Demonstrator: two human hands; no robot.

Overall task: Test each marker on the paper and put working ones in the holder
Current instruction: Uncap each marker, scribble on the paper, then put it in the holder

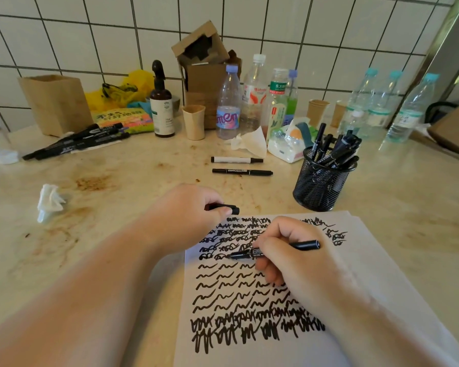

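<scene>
My right hand (289, 250) grips a black marker (304, 245) with its tip on the white paper (382, 274), which carries many black scribbles. At the paper's top left corner my left hand (186, 215) holds a black cap (229, 208) in curled fingers. Behind the paper to the right stands a black mesh holder (322, 185) with several black markers in it. Two markers lie on the counter beyond my hands: a white-barrelled one (236, 160) and a thin black one (241, 171). More black markers (77, 141) lie in a pile at the far left.
A crumpled tissue (49, 201) lies on the left of the stained counter (117, 186). Along the tiled wall stand plastic bottles (228, 107), a brown spray bottle (161, 102), paper cups (194, 121), cardboard boxes (56, 102) and a tissue pack (286, 147).
</scene>
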